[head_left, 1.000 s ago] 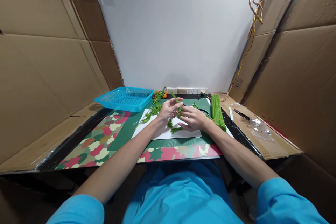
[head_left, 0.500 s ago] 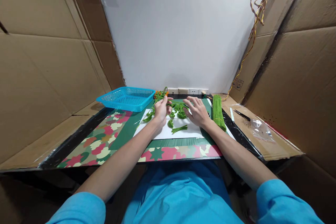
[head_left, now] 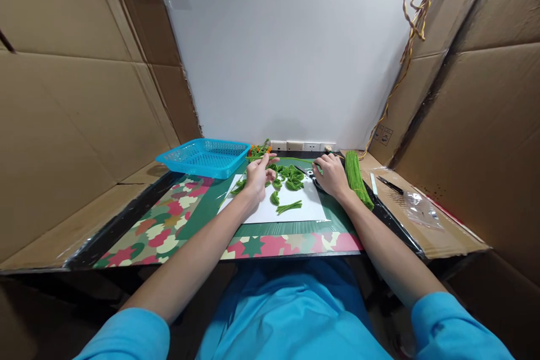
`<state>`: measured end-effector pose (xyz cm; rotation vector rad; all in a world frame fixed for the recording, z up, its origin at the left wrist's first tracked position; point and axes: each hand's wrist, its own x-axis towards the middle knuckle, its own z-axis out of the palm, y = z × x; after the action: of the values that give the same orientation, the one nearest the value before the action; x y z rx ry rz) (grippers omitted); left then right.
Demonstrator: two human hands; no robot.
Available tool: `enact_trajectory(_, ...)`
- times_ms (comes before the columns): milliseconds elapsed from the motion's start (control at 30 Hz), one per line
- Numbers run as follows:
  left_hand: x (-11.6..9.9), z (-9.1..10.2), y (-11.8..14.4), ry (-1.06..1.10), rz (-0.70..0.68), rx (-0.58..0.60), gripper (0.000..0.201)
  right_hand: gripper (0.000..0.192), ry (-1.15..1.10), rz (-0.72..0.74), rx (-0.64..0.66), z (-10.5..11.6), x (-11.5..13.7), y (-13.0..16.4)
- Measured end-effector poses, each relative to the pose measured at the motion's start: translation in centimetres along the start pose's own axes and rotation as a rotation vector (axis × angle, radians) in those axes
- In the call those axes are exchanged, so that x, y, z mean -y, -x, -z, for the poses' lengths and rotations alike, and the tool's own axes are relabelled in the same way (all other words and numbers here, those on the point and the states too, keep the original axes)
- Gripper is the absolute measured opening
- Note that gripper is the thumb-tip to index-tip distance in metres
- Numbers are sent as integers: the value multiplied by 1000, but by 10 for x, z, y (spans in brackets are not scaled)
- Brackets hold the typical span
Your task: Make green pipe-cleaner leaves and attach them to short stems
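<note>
Cardboard walls (head_left: 63,112) enclose a desk with white paper (head_left: 295,208). Left hand (head_left: 257,175), fingers loosely spread, rests at ten o'clock beside green leaves (head_left: 291,177); right hand (head_left: 332,174) curls over scissors (head_left: 310,173) at two o'clock.

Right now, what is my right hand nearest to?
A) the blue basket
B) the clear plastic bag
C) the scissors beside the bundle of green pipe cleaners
C: the right hand rests at the scissors, next to the bundle of green pipe cleaners.
</note>
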<state>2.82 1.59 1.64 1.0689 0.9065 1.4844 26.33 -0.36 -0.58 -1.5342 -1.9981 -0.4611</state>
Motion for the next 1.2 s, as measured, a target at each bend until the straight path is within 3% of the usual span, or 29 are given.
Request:
enact_trajectory(200,4,-3,2,-82,-43,-66,25,40,-19,-5,-6,7,-19,3)
enact_trajectory(467,7,3,-2,-62,-55,-135,25,33,93,191,-4,11,-12,7)
enact_trajectory(633,2,3,-3,-46,-69,-80,24,43,22,260,29,8,10,7)
enact_trajectory(800,0,-6,5,-87,6,17,31,44,-58,110,169,5,26,10)
enact_trajectory(900,1,-8,6,-148,46,82,29,43,-76,103,208,8,28,11)
enact_trajectory(1100,10,-7,2,-279,125,225,11,37,-150,153,84,1,21,11)
enact_trajectory(1200,11,-9,2,-299,133,224,10,31,-231,202,-25,-7,17,12)
